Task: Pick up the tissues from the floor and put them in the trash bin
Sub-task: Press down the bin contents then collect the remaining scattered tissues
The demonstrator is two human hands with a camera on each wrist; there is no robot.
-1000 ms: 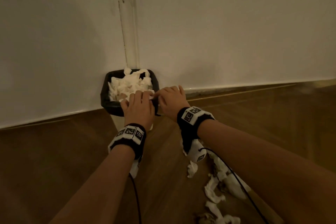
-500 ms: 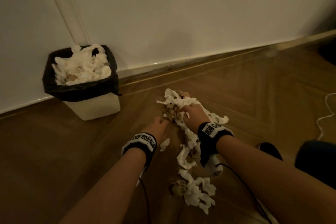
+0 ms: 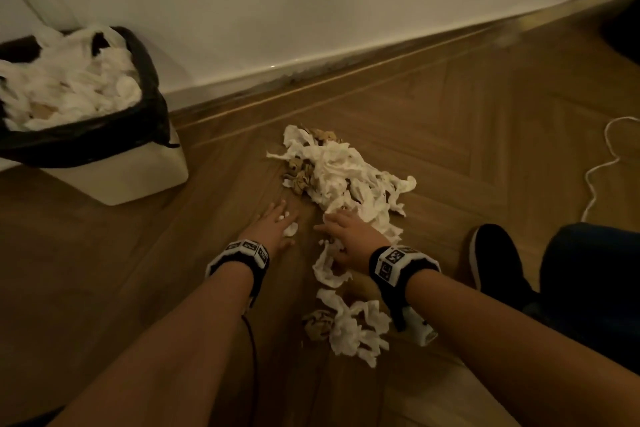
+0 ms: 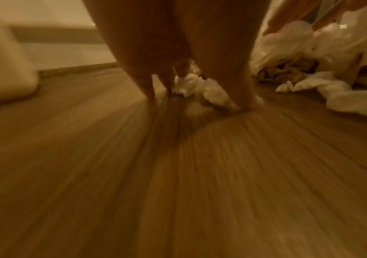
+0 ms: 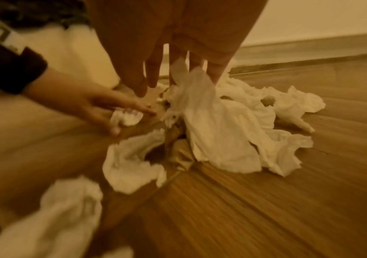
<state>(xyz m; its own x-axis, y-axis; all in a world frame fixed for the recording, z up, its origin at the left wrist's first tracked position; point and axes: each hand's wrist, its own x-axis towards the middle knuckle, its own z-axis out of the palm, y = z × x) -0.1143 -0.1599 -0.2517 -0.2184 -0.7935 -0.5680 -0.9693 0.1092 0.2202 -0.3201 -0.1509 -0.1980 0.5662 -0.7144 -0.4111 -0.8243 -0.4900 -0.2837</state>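
Observation:
A heap of crumpled white and brown tissues (image 3: 341, 173) lies on the wooden floor, with a smaller cluster (image 3: 349, 326) nearer me. The white trash bin (image 3: 117, 180) with a black liner stands at the left against the wall, heaped with tissues (image 3: 72, 87). My left hand (image 3: 284, 221) is down on the floor left of the heap and pinches a small white wad (image 4: 197, 86) between thumb and fingers. My right hand (image 3: 341, 230) lies on the heap's near end with straight, spread fingers (image 5: 154, 73) touching a white tissue (image 5: 209, 125).
The wall and skirting board (image 3: 346, 80) run behind the heap. A dark shoe (image 3: 495, 260) and a dark-clothed leg (image 3: 592, 288) are at the right. A white cable (image 3: 602, 163) loops on the floor further right.
Both hands left the bin and came down to the floor heap. Since half a second ago they drew back toward me, and the left hand has taken a small wad.

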